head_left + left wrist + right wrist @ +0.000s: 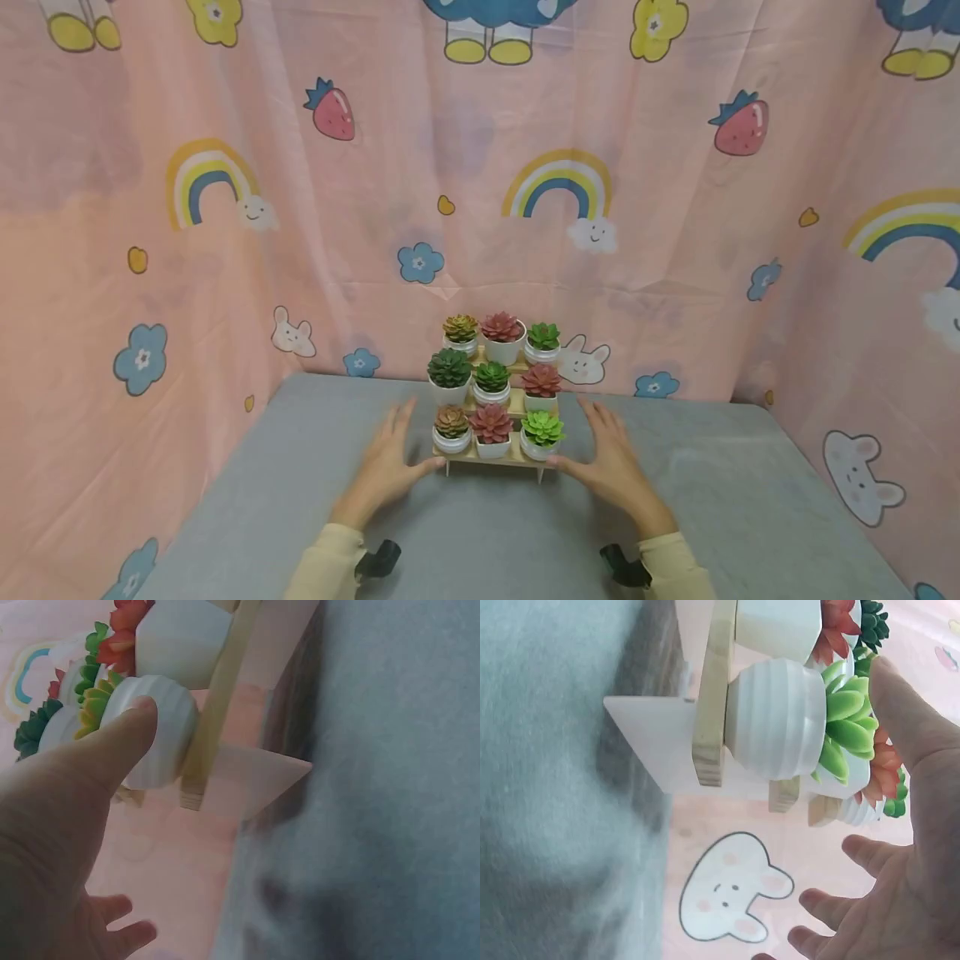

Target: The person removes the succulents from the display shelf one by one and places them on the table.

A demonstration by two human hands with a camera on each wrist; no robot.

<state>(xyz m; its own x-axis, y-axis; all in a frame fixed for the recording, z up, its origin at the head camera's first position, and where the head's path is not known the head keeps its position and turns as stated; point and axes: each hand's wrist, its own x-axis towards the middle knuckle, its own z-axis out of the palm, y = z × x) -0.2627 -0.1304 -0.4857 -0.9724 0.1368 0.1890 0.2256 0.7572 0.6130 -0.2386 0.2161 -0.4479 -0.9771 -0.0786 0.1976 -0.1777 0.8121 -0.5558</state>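
A three-tier wooden stand [480, 457] with thin white legs [649, 731] bears several small potted succulents in white pots. Its front tier carries a brownish-yellow succulent [452, 422], a red succulent [492, 423] and a bright green succulent [543, 427]. My left hand [384, 467] is beside the stand's left end, fingers spread, its thumb by the front-left ribbed pot [176, 739]. On the other side my right hand [617, 467] has its fingers spread and its thumb near the front-right ribbed pot [776, 716]. Whether either thumb touches anything, I cannot tell.
Under everything lies a grey tabletop [480, 533], its back edge just behind the stand. A pink curtain [480, 125] printed with rainbows, strawberries and rabbits hangs behind and along both sides. Dark wrist devices [378, 558] stick out from both cuffs.
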